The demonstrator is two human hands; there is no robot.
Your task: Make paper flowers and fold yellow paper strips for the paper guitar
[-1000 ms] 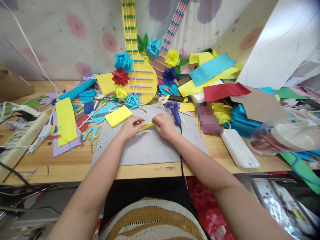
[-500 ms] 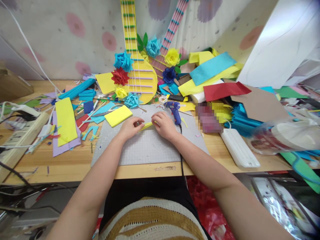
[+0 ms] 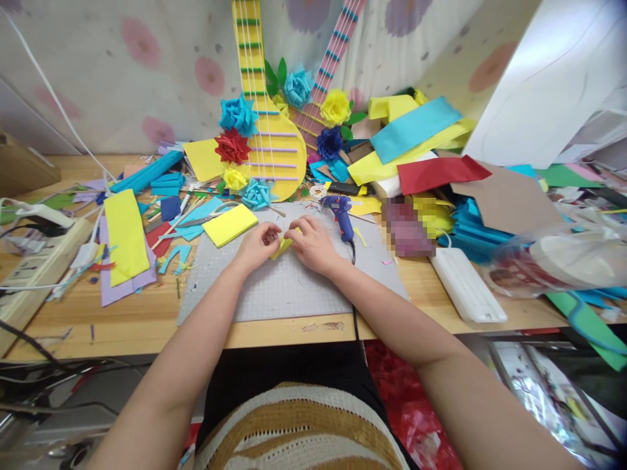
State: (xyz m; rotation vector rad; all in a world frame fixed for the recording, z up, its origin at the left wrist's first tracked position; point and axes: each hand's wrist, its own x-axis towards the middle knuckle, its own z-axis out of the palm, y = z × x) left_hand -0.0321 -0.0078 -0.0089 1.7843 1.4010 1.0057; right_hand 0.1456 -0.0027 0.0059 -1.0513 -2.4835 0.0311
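My left hand (image 3: 257,245) and my right hand (image 3: 311,243) meet over the grey cutting mat (image 3: 289,287), and both pinch a small yellow foam strip (image 3: 283,246) between their fingertips. The strip is bunched short between the two hands. A yellow foam pad (image 3: 230,224) lies on the mat's far left corner, just beyond my left hand. A blue glue gun (image 3: 341,214) lies on the mat just beyond my right hand, its black cord running down past my right wrist.
Foam guitars (image 3: 274,150) with paper flowers lean on the wall behind. Coloured foam sheets (image 3: 416,140) pile at the right. Scraps, a yellow sheet (image 3: 125,235) and a power strip (image 3: 34,267) crowd the left. A white flat box (image 3: 465,287) lies right of the mat.
My hands have drawn closer together, and the yellow strip between them now looks shorter and bunched. The view has shifted slightly.
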